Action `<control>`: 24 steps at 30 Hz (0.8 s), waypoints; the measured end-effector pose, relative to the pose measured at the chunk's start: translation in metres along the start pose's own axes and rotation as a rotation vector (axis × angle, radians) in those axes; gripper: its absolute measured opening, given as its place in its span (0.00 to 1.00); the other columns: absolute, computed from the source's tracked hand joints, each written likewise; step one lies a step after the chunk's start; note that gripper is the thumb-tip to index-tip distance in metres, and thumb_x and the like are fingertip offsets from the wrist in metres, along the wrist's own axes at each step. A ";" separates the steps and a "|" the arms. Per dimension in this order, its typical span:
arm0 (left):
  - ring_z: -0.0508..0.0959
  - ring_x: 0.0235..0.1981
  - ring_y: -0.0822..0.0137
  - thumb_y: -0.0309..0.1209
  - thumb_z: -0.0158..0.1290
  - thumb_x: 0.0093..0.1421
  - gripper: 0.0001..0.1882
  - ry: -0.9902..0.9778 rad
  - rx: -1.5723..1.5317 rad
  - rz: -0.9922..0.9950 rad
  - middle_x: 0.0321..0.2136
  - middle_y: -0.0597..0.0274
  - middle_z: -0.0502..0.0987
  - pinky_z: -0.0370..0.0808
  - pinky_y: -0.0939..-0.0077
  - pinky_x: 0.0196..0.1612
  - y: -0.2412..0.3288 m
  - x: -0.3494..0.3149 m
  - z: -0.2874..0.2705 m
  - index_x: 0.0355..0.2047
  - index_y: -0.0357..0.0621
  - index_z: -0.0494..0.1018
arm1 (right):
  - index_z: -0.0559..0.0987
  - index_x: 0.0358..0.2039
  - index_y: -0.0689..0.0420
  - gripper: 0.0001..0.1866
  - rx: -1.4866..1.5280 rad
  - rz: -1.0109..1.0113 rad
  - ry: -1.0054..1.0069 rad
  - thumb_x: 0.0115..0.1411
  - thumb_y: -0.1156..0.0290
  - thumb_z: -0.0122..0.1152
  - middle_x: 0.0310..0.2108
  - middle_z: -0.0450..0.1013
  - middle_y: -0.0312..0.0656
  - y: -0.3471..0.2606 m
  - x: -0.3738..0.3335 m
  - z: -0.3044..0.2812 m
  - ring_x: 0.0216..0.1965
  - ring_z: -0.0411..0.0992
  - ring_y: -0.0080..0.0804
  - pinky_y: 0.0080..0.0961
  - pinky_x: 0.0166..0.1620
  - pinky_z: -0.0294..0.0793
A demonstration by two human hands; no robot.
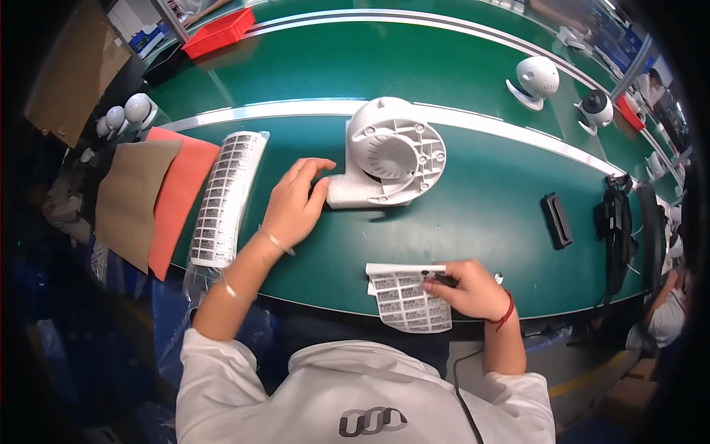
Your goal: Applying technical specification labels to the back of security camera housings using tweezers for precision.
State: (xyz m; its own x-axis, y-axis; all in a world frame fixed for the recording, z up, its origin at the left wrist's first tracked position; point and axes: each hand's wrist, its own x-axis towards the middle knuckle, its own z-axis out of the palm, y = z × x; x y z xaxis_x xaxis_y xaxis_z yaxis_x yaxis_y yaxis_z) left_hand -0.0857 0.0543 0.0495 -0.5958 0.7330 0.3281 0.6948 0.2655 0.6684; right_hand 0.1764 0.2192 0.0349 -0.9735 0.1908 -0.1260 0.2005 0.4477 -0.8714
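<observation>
A white round plastic device housing (403, 152) with a ribbed round opening and screw holes rests on the green bench in front of me. Beside its lower left edge is my left hand (296, 203), fingers apart, the thumb at or very near the edge. My right hand (473, 288) is closed in a pinch around a small dark tool (442, 280), whose exact kind I cannot make out. Under those fingers a sheet of printed labels (410, 303) hangs over the bench's front edge, its top folded back. Whether the fingers also grip the sheet is hidden.
A longer curled label sheet (225, 196) lies left, beside orange (185, 196) and brown sheets (133, 196). To the right are a black oblong object (556, 220) and black gear (615, 229). White round devices (538, 78) and a red tray (220, 33) stand farther back.
</observation>
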 end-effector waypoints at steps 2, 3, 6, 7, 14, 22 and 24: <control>0.76 0.40 0.55 0.33 0.54 0.58 0.11 0.024 0.104 0.162 0.39 0.56 0.76 0.73 0.66 0.44 0.028 -0.014 0.002 0.40 0.43 0.74 | 0.81 0.38 0.60 0.11 0.041 0.015 0.027 0.58 0.68 0.62 0.23 0.76 0.51 0.004 0.003 0.005 0.20 0.73 0.34 0.27 0.28 0.71; 0.76 0.38 0.56 0.38 0.57 0.56 0.15 0.066 0.182 0.331 0.36 0.57 0.76 0.74 0.67 0.42 0.042 -0.017 0.008 0.40 0.44 0.74 | 0.80 0.39 0.61 0.12 0.006 0.038 -0.018 0.58 0.68 0.61 0.23 0.76 0.50 0.005 0.006 0.005 0.21 0.73 0.31 0.26 0.28 0.72; 0.77 0.36 0.56 0.42 0.61 0.52 0.17 0.039 0.288 0.207 0.33 0.61 0.78 0.74 0.65 0.40 0.051 -0.007 0.041 0.37 0.44 0.75 | 0.81 0.38 0.62 0.11 0.070 0.053 -0.016 0.58 0.68 0.62 0.21 0.75 0.48 0.002 0.009 0.006 0.20 0.71 0.28 0.26 0.28 0.70; 0.77 0.34 0.55 0.41 0.61 0.53 0.15 0.073 0.326 0.277 0.31 0.61 0.78 0.73 0.63 0.38 0.045 0.001 0.044 0.33 0.44 0.73 | 0.81 0.38 0.62 0.11 0.061 0.055 -0.020 0.58 0.68 0.62 0.21 0.75 0.48 0.000 0.010 0.007 0.20 0.71 0.28 0.26 0.28 0.70; 0.77 0.30 0.54 0.33 0.59 0.54 0.12 -0.017 0.033 0.342 0.28 0.58 0.77 0.72 0.63 0.33 0.037 0.010 0.027 0.29 0.40 0.69 | 0.79 0.34 0.64 0.08 -0.007 0.134 -0.028 0.58 0.71 0.62 0.23 0.76 0.40 -0.006 0.012 0.011 0.25 0.68 0.17 0.22 0.31 0.70; 0.78 0.26 0.60 0.29 0.60 0.53 0.08 0.004 0.002 0.335 0.26 0.58 0.77 0.73 0.71 0.30 0.009 0.017 0.024 0.27 0.39 0.73 | 0.80 0.35 0.63 0.10 0.002 0.108 0.007 0.57 0.69 0.62 0.20 0.73 0.48 -0.003 0.013 0.007 0.19 0.66 0.25 0.24 0.26 0.68; 0.77 0.25 0.62 0.29 0.60 0.54 0.08 -0.011 -0.104 0.205 0.26 0.59 0.77 0.73 0.71 0.31 0.006 0.019 0.024 0.27 0.39 0.73 | 0.80 0.35 0.63 0.10 0.015 0.084 0.008 0.57 0.69 0.62 0.19 0.73 0.48 -0.002 0.014 0.009 0.19 0.66 0.24 0.24 0.26 0.68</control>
State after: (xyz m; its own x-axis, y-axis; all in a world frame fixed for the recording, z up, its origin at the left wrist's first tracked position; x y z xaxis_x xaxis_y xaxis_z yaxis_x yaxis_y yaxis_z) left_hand -0.0835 0.0851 0.0436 -0.4415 0.7718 0.4577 0.7555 0.0445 0.6537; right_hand 0.1615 0.2133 0.0304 -0.9524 0.2343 -0.1951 0.2797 0.4163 -0.8651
